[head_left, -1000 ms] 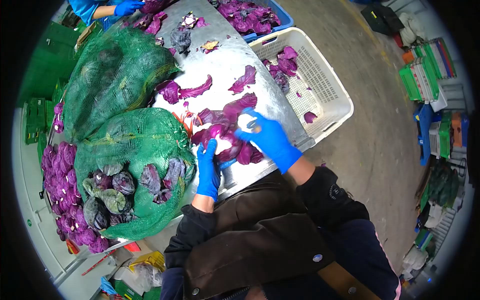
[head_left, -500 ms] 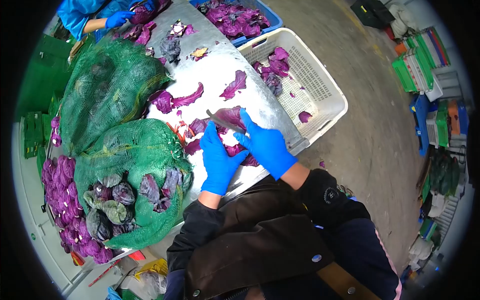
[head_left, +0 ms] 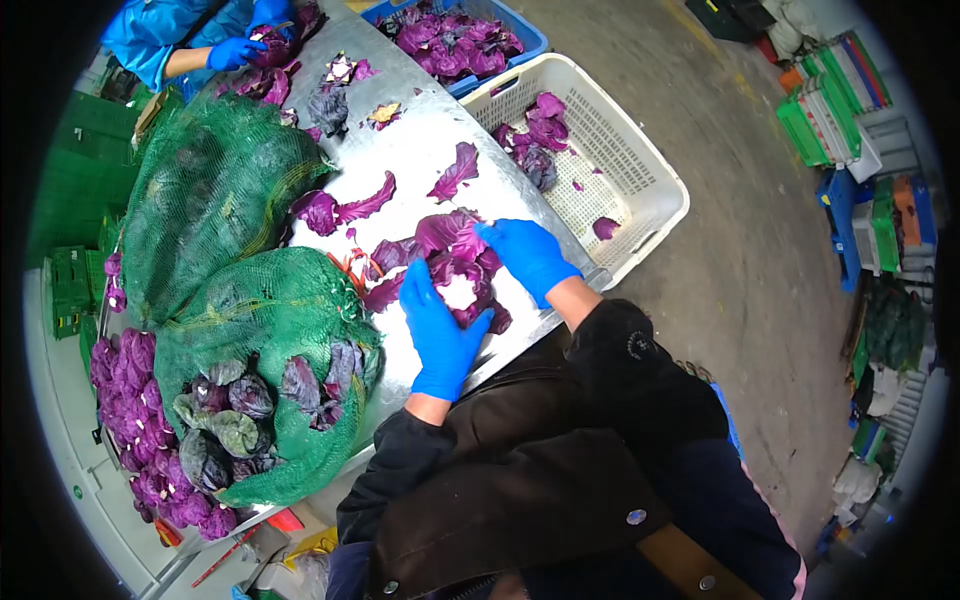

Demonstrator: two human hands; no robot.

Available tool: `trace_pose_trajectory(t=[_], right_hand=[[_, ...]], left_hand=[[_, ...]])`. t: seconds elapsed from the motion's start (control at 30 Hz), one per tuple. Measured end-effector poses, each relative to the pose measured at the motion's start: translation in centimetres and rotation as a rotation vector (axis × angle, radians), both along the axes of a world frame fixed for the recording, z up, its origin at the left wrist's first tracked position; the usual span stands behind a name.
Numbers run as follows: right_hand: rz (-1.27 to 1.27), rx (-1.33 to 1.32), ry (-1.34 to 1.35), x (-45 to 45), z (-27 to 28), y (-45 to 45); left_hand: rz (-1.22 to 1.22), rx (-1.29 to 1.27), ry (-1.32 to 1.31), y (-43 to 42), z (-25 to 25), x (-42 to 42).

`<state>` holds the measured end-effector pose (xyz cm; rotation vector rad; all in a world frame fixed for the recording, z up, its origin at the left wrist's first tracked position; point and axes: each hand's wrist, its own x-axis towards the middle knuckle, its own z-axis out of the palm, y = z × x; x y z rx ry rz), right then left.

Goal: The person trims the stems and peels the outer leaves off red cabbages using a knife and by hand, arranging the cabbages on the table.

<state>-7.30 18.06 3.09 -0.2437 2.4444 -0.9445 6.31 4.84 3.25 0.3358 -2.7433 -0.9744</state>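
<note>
Between my hands, on the metal table, a red cabbage shows its pale cut stem end, with loosened outer leaves around it. My left hand cups its near left side, thumb and fingers around it. At the far right side, my right hand has its fingertips closed on the edge of an outer leaf; its palm side is hidden, so I cannot see if it holds anything else. Both hands wear blue gloves. Loose purple leaves and a red tie lie just beyond.
Green mesh sacks of cabbages fill the table's left side, with trimmed cabbages beyond. A white crate and a blue crate holding leaves stand along the right edge. Across the table, a co-worker's gloved hand holds a cabbage.
The dark knife-like blade seen across my right fingers is out of sight. My right hand has moved right, away from my left, uncovering the cabbage. The view has shifted slightly.
</note>
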Motion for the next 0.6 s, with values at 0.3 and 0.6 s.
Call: trace_pose_trajectory(t=[0.3,0.6], right_hand=[[-0.271,0.239,0.245,-1.9,-2.3,0.7],[0.405,-0.003,0.170,5.0,3.8,-0.9]], left_hand=[[-0.081,0.267,0.087,-3.8,-1.4,1.8],[-0.078,0.294,-0.074,-3.6,-2.9,-0.1]])
